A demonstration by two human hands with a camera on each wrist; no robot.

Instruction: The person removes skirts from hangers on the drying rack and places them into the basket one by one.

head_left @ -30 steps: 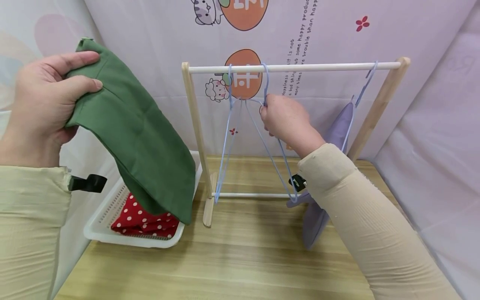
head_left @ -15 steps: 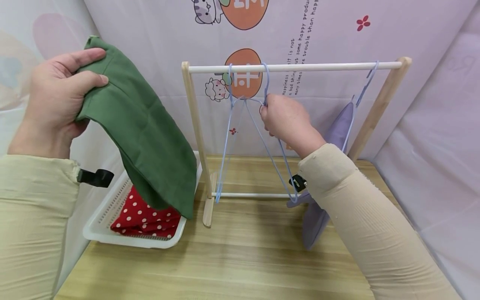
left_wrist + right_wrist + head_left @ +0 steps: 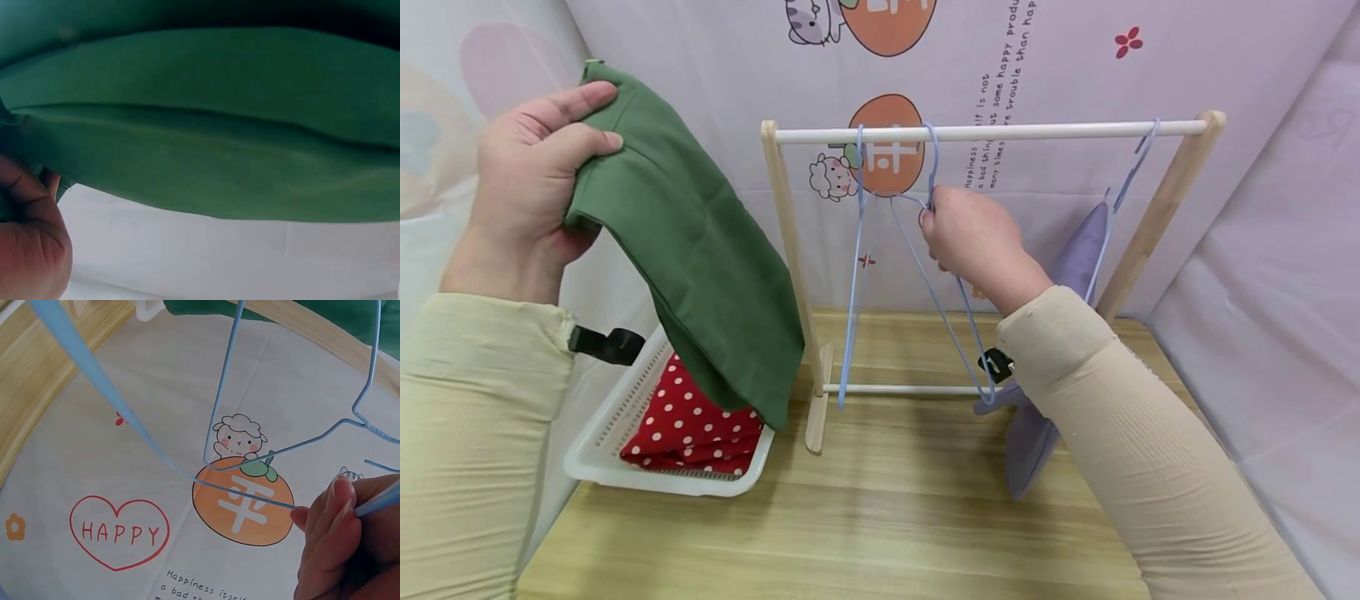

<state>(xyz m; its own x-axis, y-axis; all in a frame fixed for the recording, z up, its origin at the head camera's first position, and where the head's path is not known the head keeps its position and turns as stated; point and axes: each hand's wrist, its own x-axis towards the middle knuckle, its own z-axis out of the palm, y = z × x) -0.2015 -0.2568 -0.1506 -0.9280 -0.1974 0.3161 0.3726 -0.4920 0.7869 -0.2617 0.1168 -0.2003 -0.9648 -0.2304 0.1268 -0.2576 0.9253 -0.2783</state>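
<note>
My left hand (image 3: 538, 167) grips one end of a folded green cloth garment (image 3: 707, 250), thumb and index finger on its near face. The green fabric (image 3: 206, 162) fills most of the left wrist view, and its lower end hangs over a basket. On the rack's top bar, my right hand (image 3: 973, 233) pinches a light blue wire hanger (image 3: 932, 154) just below its hook. In the right wrist view the right fingers (image 3: 331, 537) close round the blue wire. A second blue hanger (image 3: 853, 283) hangs left of it on the same bar.
The rack has a white top bar (image 3: 1037, 132) and wooden side posts (image 3: 1165, 208). A purple garment (image 3: 1078, 250) hangs on another hanger at the right. A white basket (image 3: 598, 475) with a red polka-dot cloth (image 3: 700, 433) stands at left on the wooden table (image 3: 887, 517).
My left hand has moved right and slightly up with the green garment, toward the rack. The left hanger has turned slightly. My right hand stays at its hanger.
</note>
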